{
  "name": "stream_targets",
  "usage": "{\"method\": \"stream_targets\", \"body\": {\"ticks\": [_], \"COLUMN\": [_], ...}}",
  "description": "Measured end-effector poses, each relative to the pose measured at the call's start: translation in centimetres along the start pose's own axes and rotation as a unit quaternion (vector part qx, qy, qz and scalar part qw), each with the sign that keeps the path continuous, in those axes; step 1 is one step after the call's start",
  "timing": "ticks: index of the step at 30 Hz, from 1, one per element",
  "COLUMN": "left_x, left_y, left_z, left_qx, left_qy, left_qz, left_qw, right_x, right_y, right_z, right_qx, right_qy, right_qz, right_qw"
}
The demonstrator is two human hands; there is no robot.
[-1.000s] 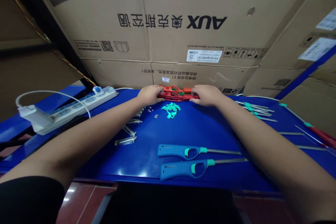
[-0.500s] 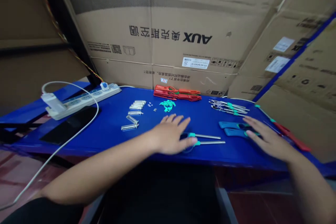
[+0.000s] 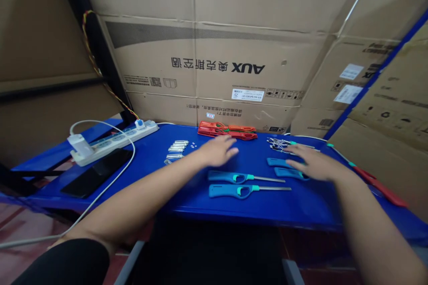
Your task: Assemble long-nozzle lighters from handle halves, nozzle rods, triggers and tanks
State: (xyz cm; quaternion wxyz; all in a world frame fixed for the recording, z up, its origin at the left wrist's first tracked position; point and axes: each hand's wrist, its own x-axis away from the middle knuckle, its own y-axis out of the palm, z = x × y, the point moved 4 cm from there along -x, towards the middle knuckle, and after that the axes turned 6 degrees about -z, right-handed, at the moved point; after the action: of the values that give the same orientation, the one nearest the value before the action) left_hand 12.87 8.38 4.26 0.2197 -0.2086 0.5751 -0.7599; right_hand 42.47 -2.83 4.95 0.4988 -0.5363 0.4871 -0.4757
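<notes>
Left hand [image 3: 219,151] open, fingers spread, between red lighter shells [image 3: 242,135] and two blue lighters [image 3: 222,191]. Right hand [image 3: 312,163] open over blue handles [image 3: 284,172]; contact unclear. Light, raised fingertips advisable: loose wired rods [image 3: 274,144] crowd it. Power strip [image 3: 107,144], phone [image 3: 95,176] leftward.

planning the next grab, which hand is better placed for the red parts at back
Left, likely: the left hand is in front of the red parts; the right hand is farther off, by two blue handles.
</notes>
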Motion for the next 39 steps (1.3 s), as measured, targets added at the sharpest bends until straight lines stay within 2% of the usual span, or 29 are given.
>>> {"method": "stream_targets", "body": {"ticks": [1, 2, 4, 7, 10, 12, 15, 17, 20, 22, 26, 28, 31, 34, 37, 39], "left_x": [-1.1, -2.0, -3.4, -3.9, -3.2, -2.6, -1.6, -1.2, -0.9, -0.8, -0.2, 0.4, 1.3, 1.9, 1.9, 1.8], "left_y": [-0.7, -1.0, -0.5, 1.3, 2.8, 3.2, 3.3, 3.2, 3.1, 2.6, 0.6, -0.4, -0.9, -0.1, 0.8, 1.0], "left_z": [-1.5, -2.7, -4.3, -5.2, -4.8, -4.4, -3.7, -3.4, -3.1, -2.9, -2.9, -2.9, -2.1, -0.9, -0.4, -0.3], "left_qx": [-0.009, -0.012, -0.015, -0.019, -0.02, -0.017, -0.005, 0.004, 0.009, 0.006, -0.002, -0.008, -0.003, 0.001, -0.013, -0.021], "left_qy": [-0.04, -0.062, -0.095, -0.125, -0.111, -0.083, -0.033, -0.003, 0.031, 0.058, 0.078, 0.078, 0.149, 0.205, 0.186, 0.17], "left_qz": [0.037, 0.043, 0.037, 0.013, 0.005, 0.008, -0.001, -0.017, -0.024, 0.003, 0.061, 0.046, -0.035, -0.1, -0.126, -0.12], "left_qw": [0.999, 0.997, 0.995, 0.992, 0.994, 0.996, 0.999, 1.0, 0.999, 0.998, 0.995, 0.996, 0.988, 0.974, 0.974, 0.978], "right_x": [-1.3, -2.7, -5.3, -7.6, -7.9, -7.4, -6.6, -6.4, -6.3, -6.0, -5.0, -5.0, -6.0, -7.4, -7.9, -7.5], "right_y": [-1.4, -2.5, -3.8, -3.7, -2.2, -1.4, -0.8, -0.6, 0.1, 0.7, 2.0, 2.4, 2.6, 2.8, 2.6, 1.8], "right_z": [-0.9, -1.9, -3.5, -5.2, -5.1, -3.9, -2.1, -1.4, -0.5, 0.4, 2.1, 1.8, -0.5, -3.8, -6.9, -8.3], "right_qx": [-0.014, -0.026, -0.041, -0.046, -0.032, -0.038, -0.061, -0.083, -0.107, -0.111, -0.123, -0.112, -0.09, -0.083, -0.056, -0.049], "right_qy": [-0.027, -0.051, -0.043, -0.049, -0.097, -0.099, -0.064, -0.042, -0.021, 0.004, 0.076, 0.068, 0.005, -0.085, -0.153, -0.178], "right_qz": [0.038, 0.072, 0.153, 0.239, 0.265, 0.259, 0.24, 0.207, 0.104, 0.016, -0.162, -0.201, -0.163, -0.104, -0.057, -0.018], "right_qw": [0.999, 0.996, 0.986, 0.969, 0.959, 0.96, 0.967, 0.974, 0.989, 0.994, 0.976, 0.971, 0.983, 0.987, 0.985, 0.983]}}
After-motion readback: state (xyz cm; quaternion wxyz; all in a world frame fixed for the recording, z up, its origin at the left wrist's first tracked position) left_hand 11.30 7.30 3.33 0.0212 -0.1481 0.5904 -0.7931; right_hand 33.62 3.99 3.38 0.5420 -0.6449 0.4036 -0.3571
